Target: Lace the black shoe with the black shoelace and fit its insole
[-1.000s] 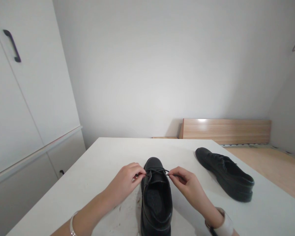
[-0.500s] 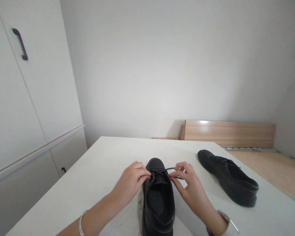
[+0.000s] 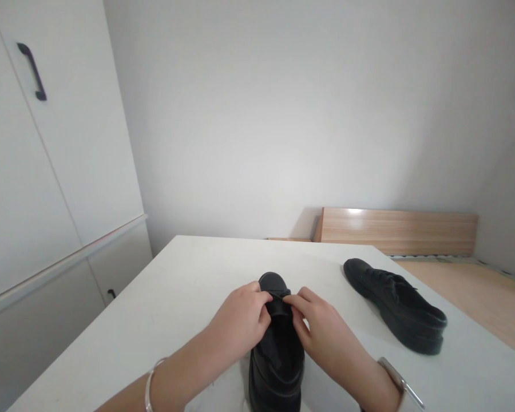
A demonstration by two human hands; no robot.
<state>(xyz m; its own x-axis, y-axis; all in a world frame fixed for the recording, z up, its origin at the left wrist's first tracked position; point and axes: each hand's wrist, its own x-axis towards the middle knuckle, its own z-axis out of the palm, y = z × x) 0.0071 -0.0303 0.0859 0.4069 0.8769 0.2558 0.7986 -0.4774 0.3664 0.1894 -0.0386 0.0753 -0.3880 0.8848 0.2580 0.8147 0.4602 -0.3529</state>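
The near black shoe (image 3: 277, 355) stands on the white bench (image 3: 175, 297) right in front of the person, toe pointing away, its opening facing up. Both hands meet over its lace area, just behind the toe cap. The left hand (image 3: 240, 323) comes in from the left with its fingertips pinched together at the top of the tongue, and the right hand (image 3: 320, 337) mirrors it from the right; the two sets of fingertips almost touch. Each grip is clenched on the shoe's lacing, though the lace itself is hidden under the fingers. A thin bracelet (image 3: 149, 380) sits on the left wrist and a pale watch strap (image 3: 397, 380) on the right. The second black shoe (image 3: 397, 309) lies well apart to the right on the same bench, toe pointing to the far left. A white cupboard (image 3: 47, 171) with a dark handle (image 3: 32, 71) stands at the left, and a wooden board (image 3: 397, 232) lies by the far wall
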